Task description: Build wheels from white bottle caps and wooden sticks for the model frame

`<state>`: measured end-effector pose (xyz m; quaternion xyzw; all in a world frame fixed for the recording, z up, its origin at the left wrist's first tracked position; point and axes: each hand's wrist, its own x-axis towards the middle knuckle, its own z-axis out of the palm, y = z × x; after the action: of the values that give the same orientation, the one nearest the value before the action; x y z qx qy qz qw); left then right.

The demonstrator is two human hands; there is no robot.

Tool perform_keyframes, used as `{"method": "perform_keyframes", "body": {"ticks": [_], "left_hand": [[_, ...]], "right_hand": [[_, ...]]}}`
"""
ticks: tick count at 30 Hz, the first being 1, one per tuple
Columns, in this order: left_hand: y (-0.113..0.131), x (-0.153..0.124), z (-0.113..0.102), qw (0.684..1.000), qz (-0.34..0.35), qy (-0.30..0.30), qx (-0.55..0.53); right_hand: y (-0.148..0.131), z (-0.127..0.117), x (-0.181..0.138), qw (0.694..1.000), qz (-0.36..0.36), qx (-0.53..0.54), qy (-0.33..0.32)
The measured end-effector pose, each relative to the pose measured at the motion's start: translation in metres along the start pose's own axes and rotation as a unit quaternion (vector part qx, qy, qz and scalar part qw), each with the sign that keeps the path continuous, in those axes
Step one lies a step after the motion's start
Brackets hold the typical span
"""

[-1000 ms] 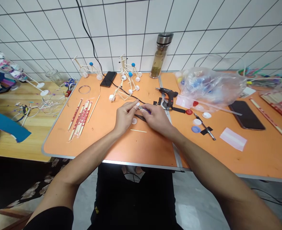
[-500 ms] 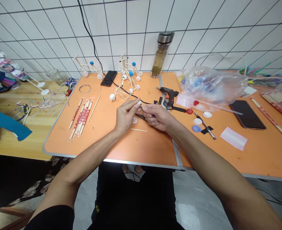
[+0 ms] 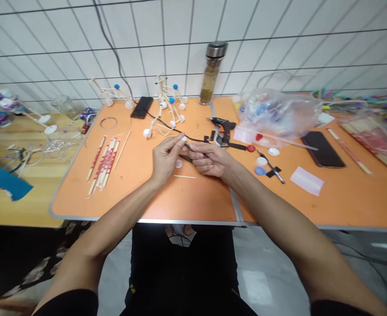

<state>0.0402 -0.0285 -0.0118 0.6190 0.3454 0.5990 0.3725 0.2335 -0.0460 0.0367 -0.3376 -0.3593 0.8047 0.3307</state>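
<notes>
My left hand (image 3: pixel 166 158) is closed in a pinch on a small white round piece (image 3: pixel 183 138), probably a bottle cap. Close beside it, my right hand (image 3: pixel 209 159) is wrapped round a thin dark tool (image 3: pixel 188 146) whose tip points at the white piece; its kind is hidden by the fingers. Under the hands lie a dark flat blade-like thing (image 3: pixel 186 158), a pale disc (image 3: pixel 179 164) and a short wooden stick (image 3: pixel 184 177). Behind them stands a wooden-stick frame (image 3: pixel 167 103) with white and blue round caps.
A black glue gun (image 3: pixel 224 126) lies right of the hands, near loose caps (image 3: pixel 260 170) and a craft knife (image 3: pixel 272 166). A glass bottle (image 3: pixel 209 74) stands by the wall. Wrapped chopsticks (image 3: pixel 104 164) lie left. Two phones (image 3: pixel 323 149) and a plastic bag (image 3: pixel 279 114) are around.
The view has shifted, so the whole table appears slightly further left. The thin dark tool now shows between my right fingers and the white piece. Both hands stay close together.
</notes>
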Motion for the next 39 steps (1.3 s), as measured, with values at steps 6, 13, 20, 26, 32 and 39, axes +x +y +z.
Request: {"method": "perform_keyframes", "body": {"ticks": [6,13,20,26,32,39], "left_hand": [[-0.006,0.009,-0.008,0.998,-0.005,-0.067,0.002],[-0.016,0.004,-0.008,0.999,-0.049,-0.014,0.014],[-0.010,0.002,-0.006,0.998,-0.066,-0.016,0.016],[-0.010,0.005,-0.004,0.999,-0.023,-0.034,-0.011],[-0.036,0.003,-0.002,0.992,-0.119,-0.011,-0.039],[-0.023,0.005,-0.001,0.999,0.016,-0.033,-0.037]], "right_hand": [[-0.003,0.003,0.005,0.999,0.007,0.042,0.007],[0.019,0.014,0.003,0.812,-0.168,-0.513,0.219],[0.018,0.013,-0.001,0.773,-0.207,-0.557,0.224],[0.004,0.000,-0.004,0.917,-0.120,-0.371,0.087],[0.033,0.020,0.000,0.709,-0.200,-0.610,0.294],[0.005,-0.008,-0.001,0.951,-0.100,-0.292,0.020]]}}
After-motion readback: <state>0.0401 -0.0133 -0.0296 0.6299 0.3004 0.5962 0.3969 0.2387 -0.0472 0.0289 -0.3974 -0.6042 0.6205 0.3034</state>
